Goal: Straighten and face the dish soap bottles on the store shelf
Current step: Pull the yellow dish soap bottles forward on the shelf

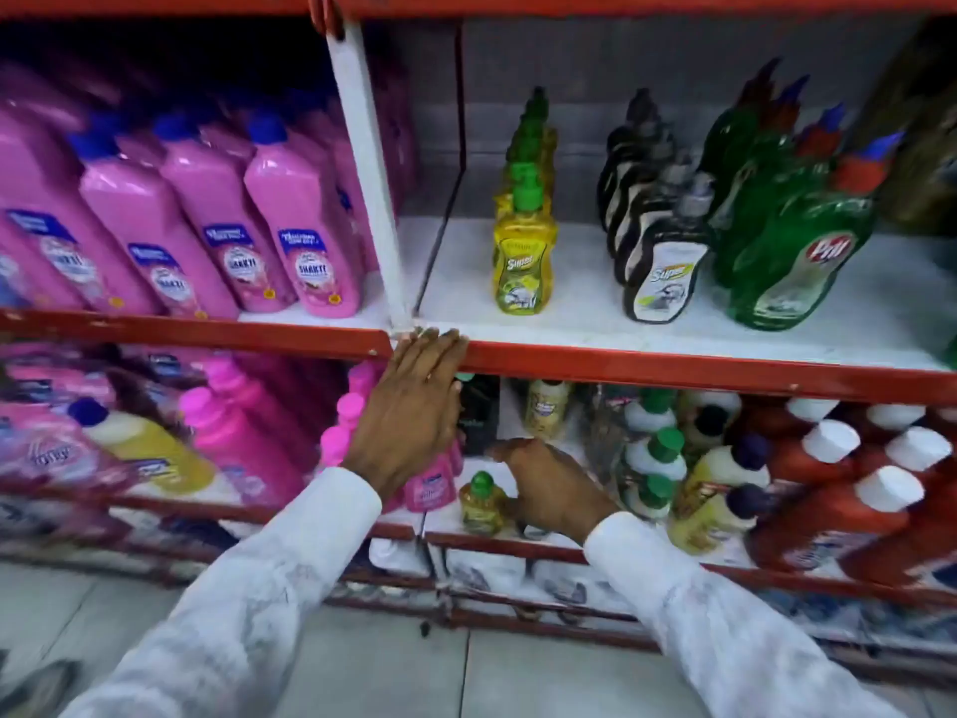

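On the upper white shelf stand rows of dish soap: yellow bottles with green caps, black-and-white bottles and green Pril bottles, which lean to the right. My left hand lies flat against the red shelf rail, fingertips over its top edge, holding nothing. My right hand reaches onto the lower shelf, palm down. It is just to the right of a small yellow bottle with a green cap. Its fingertips are partly hidden.
Pink Shakti bottles fill the upper left bay behind a white upright post. The lower shelf holds pink bottles, cream bottles with dark caps, green-capped bottles and red bottles with white caps. A tiled floor lies below.
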### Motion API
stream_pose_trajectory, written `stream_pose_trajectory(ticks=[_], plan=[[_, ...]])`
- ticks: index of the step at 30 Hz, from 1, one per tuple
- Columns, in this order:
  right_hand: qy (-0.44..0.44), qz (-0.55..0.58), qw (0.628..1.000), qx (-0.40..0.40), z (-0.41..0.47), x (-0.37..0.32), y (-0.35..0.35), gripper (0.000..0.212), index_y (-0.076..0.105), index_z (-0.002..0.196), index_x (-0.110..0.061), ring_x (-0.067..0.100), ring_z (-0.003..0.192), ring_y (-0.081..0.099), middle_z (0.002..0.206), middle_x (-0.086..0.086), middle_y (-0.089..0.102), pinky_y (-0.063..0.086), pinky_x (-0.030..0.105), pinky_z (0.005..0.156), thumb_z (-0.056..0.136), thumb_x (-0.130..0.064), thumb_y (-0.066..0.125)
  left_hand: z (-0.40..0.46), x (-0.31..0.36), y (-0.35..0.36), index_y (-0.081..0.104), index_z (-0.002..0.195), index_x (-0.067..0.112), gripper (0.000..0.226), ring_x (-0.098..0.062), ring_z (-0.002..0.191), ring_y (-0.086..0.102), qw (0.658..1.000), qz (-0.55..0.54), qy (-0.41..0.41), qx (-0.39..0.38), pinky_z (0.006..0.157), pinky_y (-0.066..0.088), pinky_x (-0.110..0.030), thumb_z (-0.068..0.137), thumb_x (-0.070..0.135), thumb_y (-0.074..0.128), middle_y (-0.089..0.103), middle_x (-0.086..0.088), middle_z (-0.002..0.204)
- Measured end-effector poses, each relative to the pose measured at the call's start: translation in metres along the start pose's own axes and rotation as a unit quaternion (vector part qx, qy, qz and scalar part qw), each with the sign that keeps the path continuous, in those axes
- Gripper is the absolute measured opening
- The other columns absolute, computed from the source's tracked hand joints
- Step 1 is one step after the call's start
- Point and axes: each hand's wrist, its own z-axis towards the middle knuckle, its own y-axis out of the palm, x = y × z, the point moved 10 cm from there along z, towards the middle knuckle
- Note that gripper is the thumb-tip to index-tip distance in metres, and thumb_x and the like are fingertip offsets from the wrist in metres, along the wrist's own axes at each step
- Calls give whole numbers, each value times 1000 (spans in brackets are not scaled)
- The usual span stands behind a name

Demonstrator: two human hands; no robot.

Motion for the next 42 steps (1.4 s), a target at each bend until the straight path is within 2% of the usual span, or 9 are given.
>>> stream_pose_trajectory(ticks=[5,8,13,17,20,24,29,37,42], plan=[[16,-119,991,-64,27,-10,43,46,61,123,-13,35,109,66,119,15,69,51,40,94,80,-27,68,9,-4,-4,45,142,8,50,-30,135,46,1000,-20,0,-4,123,28,-43,93,14,51,54,-13,143],[34,-100,994,-38,36,-6,44,36,67,115,-15,36,105,66,114,16,68,51,37,89,80,-21,69,7,-6,-3,44,143,10,52,-29,137,45,999,-41,4,-5,123,28,-42,92,14,51,53,-12,144],[62,-26,997,-23,26,2,25,48,71,111,-21,32,99,66,111,13,68,54,34,85,65,-30,81,8,-10,-2,40,147,12,58,-25,141,40,997,-72,5,-24,125,23,-40,90,9,50,48,-9,149],[77,52,994,60,-1,1,-39,50,70,98,-24,18,81,69,93,-1,74,59,32,75,54,-39,88,10,-15,-3,42,146,15,70,-22,142,38,993,-117,-18,-28,125,25,-36,79,-5,50,48,-4,149],[74,108,982,135,-24,-7,-108,59,67,104,-26,6,76,68,92,-9,73,57,23,72,51,-37,91,12,-17,-8,49,142,13,74,-22,137,44,989,-142,-32,-14,122,26,-29,73,-13,49,53,-6,144],[31,165,955,245,-48,-26,-205,57,69,104,-26,-3,66,67,89,-11,76,52,15,62,50,-32,87,14,-15,-13,55,137,11,75,-26,132,49,987,-153,-49,-2,117,38,-36,67,-16,50,58,-9,138],[-6,143,941,306,-38,-41,-270,60,69,112,-17,7,80,71,97,-5,78,55,23,75,56,-27,89,12,-14,-15,54,137,12,74,-26,133,48,986,-156,-61,1,119,35,-35,69,-15,51,57,-8,138],[-11,107,958,266,18,-29,-264,57,69,113,-11,15,88,72,102,2,77,59,34,85,61,-23,91,8,-14,-10,47,144,17,80,-21,139,40,984,-160,-81,-6,117,24,-23,70,-13,54,49,-5,148],[-7,125,961,247,33,-17,-256,60,67,116,-15,12,93,71,107,0,76,56,27,87,62,-24,90,5,-13,-7,44,146,19,81,-20,142,36,985,-156,-79,-14,118,27,-24,71,-10,54,46,-2,150]])
